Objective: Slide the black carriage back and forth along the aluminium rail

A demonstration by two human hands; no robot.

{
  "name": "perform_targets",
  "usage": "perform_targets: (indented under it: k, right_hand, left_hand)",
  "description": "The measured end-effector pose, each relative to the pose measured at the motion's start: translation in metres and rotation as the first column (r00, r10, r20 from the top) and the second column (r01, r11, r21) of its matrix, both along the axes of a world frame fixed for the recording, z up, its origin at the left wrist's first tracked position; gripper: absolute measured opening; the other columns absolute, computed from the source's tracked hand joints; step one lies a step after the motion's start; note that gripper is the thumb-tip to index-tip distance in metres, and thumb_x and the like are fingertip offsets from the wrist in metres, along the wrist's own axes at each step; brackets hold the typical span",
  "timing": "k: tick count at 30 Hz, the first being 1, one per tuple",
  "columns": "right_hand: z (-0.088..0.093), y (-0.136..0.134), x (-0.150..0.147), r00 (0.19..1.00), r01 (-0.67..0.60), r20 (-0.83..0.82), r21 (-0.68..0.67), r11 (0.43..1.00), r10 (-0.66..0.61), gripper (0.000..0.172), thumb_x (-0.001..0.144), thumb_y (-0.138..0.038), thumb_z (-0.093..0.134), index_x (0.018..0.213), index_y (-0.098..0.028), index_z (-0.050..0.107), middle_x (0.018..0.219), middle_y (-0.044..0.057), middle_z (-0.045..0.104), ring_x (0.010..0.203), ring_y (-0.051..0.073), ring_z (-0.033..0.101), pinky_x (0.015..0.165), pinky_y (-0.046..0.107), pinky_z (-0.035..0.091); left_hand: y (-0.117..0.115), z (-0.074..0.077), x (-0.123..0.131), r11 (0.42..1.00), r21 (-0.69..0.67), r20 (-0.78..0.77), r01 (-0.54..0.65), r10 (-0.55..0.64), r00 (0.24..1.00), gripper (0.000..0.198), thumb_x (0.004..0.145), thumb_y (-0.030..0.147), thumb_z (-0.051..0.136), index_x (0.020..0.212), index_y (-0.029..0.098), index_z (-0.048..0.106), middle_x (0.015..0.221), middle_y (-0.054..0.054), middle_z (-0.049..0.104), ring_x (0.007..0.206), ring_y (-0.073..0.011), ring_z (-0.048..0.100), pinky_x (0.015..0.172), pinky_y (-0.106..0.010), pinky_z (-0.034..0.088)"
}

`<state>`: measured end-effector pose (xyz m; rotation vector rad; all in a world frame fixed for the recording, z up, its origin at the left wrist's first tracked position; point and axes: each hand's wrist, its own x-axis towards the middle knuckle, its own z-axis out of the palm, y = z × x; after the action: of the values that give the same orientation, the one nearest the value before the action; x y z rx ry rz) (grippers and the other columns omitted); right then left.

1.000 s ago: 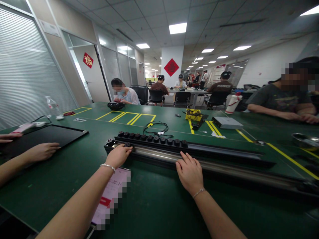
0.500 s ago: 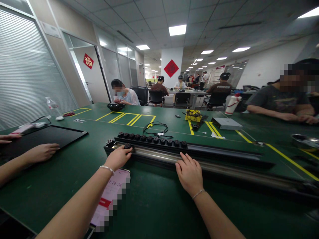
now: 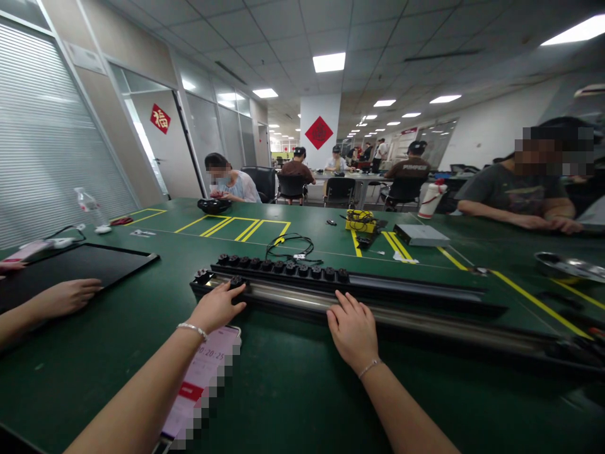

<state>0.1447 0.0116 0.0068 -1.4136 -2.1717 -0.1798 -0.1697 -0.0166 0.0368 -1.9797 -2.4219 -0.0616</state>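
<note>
Head cam: your left hand (image 3: 216, 308) sits at the left end of the long black rail (image 3: 378, 302), fingers (image 3: 235, 295) stretched fwd and loosely spread, tips touching a small black knob (image 3: 236, 282) on the rail's near edge. Touch only, no pinch round it that shows. Your right hand (image 3: 352, 328) lies palm-down further right along the same rail, fingers (image 3: 344, 302) fanned out flat, tips on the shiny metal strip (image 3: 302, 298) along the rail's front. Nothing gripped there either.

The rail lies across the green table (image 3: 293, 391) just ahead of you, running from near centre-left off to the far right. A row of black knobs (image 3: 283, 267) stands on its rear bar, approx 11, hard to count exactly.

Under your left forearm lies a phone (image 3: 203, 378), screen up, partly blurred. Behind the rail: a coiled black cable (image 3: 290, 243), a yellow box (image 3: 360, 221), a grey flat box (image 3: 420, 234).

At left, a co-worker's hand (image 3: 63, 296) rests on the table beside a black tray (image 3: 75, 265). Another person sits at right w/ arms on the table.
</note>
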Motion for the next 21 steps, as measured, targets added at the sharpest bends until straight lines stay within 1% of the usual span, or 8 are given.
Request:
perform_targets:
  k: [3, 8, 16, 21]
  right_hand:
    - [0.0000, -0.0002, -0.0001, 1.000, 0.005, 0.001, -0.005, 1.000, -0.005, 0.035, 0.089, -0.033, 0.033, 0.083, -0.025, 0.066, 0.128, 0.003, 0.051, 0.120, 0.022, 0.041, 0.096, 0.040, 0.028]
    - [-0.0004, 0.0001, -0.0005, 1.000, 0.007, 0.003, -0.018, 1.000, -0.007, 0.035, 0.089, -0.034, 0.032, 0.084, -0.025, 0.065, 0.129, 0.002, 0.051, 0.121, 0.021, 0.040, 0.096, 0.040, 0.027]
    - [-0.0011, 0.0010, 0.0001, 1.000, 0.011, 0.005, -0.006, 1.000, -0.011, 0.034, 0.089, -0.033, 0.033, 0.083, -0.025, 0.065, 0.128, 0.002, 0.051, 0.121, 0.021, 0.041, 0.096, 0.040, 0.028]
    - [-0.0026, 0.0013, 0.0004, 1.000, 0.003, -0.004, 0.003, 1.000, -0.003, 0.034, 0.089, -0.033, 0.033, 0.083, -0.025, 0.065, 0.128, 0.003, 0.052, 0.120, 0.022, 0.041, 0.096, 0.040, 0.028]
  left_hand:
    - [0.0005, 0.0006, 0.0001, 1.000, -0.010, 0.013, 0.005, -0.005, 1.000, 0.057, 0.077, 0.047, 0.046, 0.130, 0.027, 0.042, 0.134, -0.010, 0.045, 0.122, -0.0252, 0.042, 0.099, -0.035, 0.033]
    - [0.0007, 0.0012, 0.0029, 1.000, -0.017, 0.023, 0.024, -0.024, 0.999, 0.058, 0.076, 0.047, 0.048, 0.129, 0.026, 0.043, 0.135, -0.010, 0.045, 0.128, -0.0264, 0.034, 0.102, -0.038, 0.029]
    - [0.0001, 0.0021, 0.0041, 0.999, -0.018, 0.031, 0.035, -0.035, 0.999, 0.058, 0.076, 0.046, 0.048, 0.130, 0.026, 0.043, 0.135, -0.010, 0.045, 0.129, -0.0262, 0.033, 0.101, -0.039, 0.031]
    - [-0.0022, 0.0017, 0.0093, 0.998, -0.010, 0.028, 0.055, -0.055, 0.998, 0.061, 0.075, 0.046, 0.049, 0.131, 0.022, 0.041, 0.135, -0.011, 0.045, 0.130, -0.0259, 0.030, 0.104, -0.039, 0.027]
